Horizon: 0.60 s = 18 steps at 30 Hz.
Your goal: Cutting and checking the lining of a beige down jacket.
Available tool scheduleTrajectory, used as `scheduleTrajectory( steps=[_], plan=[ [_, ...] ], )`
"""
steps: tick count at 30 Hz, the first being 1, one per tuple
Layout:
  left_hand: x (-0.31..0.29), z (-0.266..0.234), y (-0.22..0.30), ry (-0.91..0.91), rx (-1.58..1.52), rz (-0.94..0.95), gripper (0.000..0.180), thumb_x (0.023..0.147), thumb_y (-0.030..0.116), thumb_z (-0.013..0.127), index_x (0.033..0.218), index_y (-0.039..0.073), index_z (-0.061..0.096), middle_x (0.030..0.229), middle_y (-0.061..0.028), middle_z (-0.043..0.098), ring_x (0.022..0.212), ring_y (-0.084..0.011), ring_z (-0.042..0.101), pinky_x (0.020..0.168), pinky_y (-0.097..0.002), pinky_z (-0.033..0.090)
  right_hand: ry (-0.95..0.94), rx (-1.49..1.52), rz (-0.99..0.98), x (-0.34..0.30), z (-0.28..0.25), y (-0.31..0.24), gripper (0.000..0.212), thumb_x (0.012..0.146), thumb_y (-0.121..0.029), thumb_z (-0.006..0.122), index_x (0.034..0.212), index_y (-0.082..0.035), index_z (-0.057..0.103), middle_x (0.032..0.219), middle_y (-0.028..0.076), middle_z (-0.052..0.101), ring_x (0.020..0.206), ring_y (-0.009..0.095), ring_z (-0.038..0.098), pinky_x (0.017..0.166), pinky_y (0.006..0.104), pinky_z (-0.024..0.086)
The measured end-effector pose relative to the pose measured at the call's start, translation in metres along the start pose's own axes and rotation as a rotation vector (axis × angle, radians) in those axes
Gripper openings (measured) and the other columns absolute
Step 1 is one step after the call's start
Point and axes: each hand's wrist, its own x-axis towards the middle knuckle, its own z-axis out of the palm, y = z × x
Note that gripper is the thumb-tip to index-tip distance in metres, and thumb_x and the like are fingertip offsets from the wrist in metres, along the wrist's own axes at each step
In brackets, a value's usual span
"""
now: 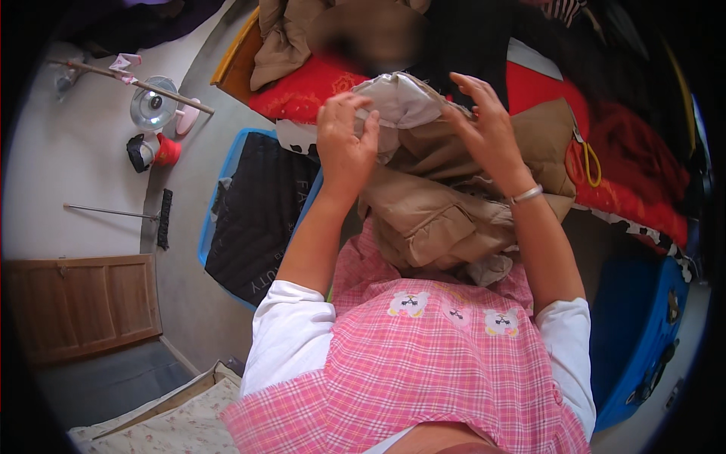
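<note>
A khaki padded garment (431,219) lies bunched over my lap and up onto the red cloth before me. Its white inner lining (408,102) is turned outward at the top, between my hands. My left hand (348,144) is at the lining's left side, thumb and fingers apart. On the other side, my right hand (488,129) has spread fingers, with the thumb close to the lining's edge; whether it touches is unclear. Neither hand visibly grips the cloth. A pair of scissors (585,162) with orange and yellow handles lies right of my right wrist.
Red patterned cloth (635,198) covers the surface ahead, with dark and brown clothes piled on it. A blue-rimmed bin (203,234) holding a black quilted garment (261,212) stands left. To the right is a blue tub (639,333). A fan (153,104) and broom (164,219) are far left.
</note>
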Motion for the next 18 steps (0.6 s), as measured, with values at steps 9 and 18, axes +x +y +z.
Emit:
scheduleTrajectory(
  steps=[9,18],
  plan=[
    [0.009,0.009,-0.017,-0.388,-0.059,-0.278,0.046,0.079,0.023,0.068,0.116,-0.002,0.058,0.105,-0.0169,0.063,0.096,-0.0296,0.061,0.084,-0.0365,0.046,-0.339,0.035,0.282,0.01,0.031,0.007,0.052,0.08,-0.03,0.069,0.122,-0.002,0.055,0.089,0.011,0.064,0.074,0.016,0.059,0.068,0.0293,0.047],
    [0.008,-0.012,0.016,-0.689,-1.078,-0.83,0.025,0.089,0.014,0.06,0.108,-0.003,0.062,0.093,-0.0041,0.065,0.081,-0.0077,0.059,0.073,-0.0222,0.048,-0.089,0.506,0.282,-0.008,0.018,0.005,0.019,0.092,-0.017,0.055,0.097,0.001,0.057,0.078,0.003,0.06,0.072,0.006,0.05,0.064,0.0239,0.043]
  ],
)
